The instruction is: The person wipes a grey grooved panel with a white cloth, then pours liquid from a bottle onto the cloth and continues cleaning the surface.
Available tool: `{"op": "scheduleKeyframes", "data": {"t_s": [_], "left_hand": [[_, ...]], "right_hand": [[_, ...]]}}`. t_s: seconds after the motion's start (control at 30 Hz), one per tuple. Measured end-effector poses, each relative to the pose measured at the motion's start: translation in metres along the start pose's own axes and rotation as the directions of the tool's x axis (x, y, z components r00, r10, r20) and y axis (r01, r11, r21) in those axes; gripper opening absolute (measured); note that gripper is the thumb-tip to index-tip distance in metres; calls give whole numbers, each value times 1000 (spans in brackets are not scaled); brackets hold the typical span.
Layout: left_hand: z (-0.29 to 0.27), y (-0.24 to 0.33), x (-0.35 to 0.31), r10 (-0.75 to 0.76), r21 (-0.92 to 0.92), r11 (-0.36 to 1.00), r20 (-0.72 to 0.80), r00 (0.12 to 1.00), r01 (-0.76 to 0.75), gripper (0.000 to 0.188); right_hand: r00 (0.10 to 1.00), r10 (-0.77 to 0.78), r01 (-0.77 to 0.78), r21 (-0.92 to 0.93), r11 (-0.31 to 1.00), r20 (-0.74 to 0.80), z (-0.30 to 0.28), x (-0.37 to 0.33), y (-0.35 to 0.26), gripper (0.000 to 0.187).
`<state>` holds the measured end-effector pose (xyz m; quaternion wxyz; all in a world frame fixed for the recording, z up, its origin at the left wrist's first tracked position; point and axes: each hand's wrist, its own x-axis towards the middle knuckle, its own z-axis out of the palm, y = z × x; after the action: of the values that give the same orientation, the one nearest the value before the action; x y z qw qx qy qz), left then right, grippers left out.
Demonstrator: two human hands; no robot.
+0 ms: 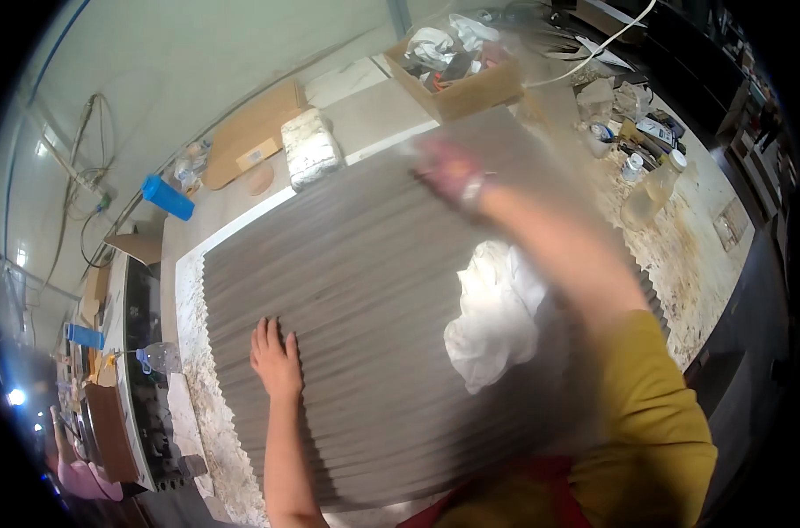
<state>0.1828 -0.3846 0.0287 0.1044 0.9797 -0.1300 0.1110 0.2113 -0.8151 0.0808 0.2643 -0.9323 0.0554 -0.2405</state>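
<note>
Panel [374, 290] under left hand [277, 356]

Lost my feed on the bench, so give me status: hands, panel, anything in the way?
Left hand flat on ribbed grey panel. Right hand blurred at its far edge, grip unclear. White cloth lying on the panel.

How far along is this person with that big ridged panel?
Hard to judge. The grey ribbed panel lies flat on the speckled stone worktop. The left hand presses it flat; the blurred right hand reaches over its far edge. The crumpled white cloth lies unheld on it. No finished area stands out.
</note>
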Motion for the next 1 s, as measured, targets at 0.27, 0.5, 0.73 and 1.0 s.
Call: {"op": "scheduleKeyframes", "data": {"t_s": [0.27,0.5,0.73,1.0], "left_hand": [[-3,10,7,-8,4,1000,33,999,8,46],[-1,3,3,-17,-11,1000,20,1000,17,46],[0,5,6,-7,21,1000,7,1000,7,45],[0,8,7,-13,5,1000,21,1000,13,45]], "right_hand": [[991,24,-11,-96,995,135,139,79,7,31],[982,189,-176,-460,870,-18,-6,69,139,28],[990,-128,141,-312,939,64,32,56,69,28],[978,189,-128,-471,873,85,-22,61,133,26]]}}
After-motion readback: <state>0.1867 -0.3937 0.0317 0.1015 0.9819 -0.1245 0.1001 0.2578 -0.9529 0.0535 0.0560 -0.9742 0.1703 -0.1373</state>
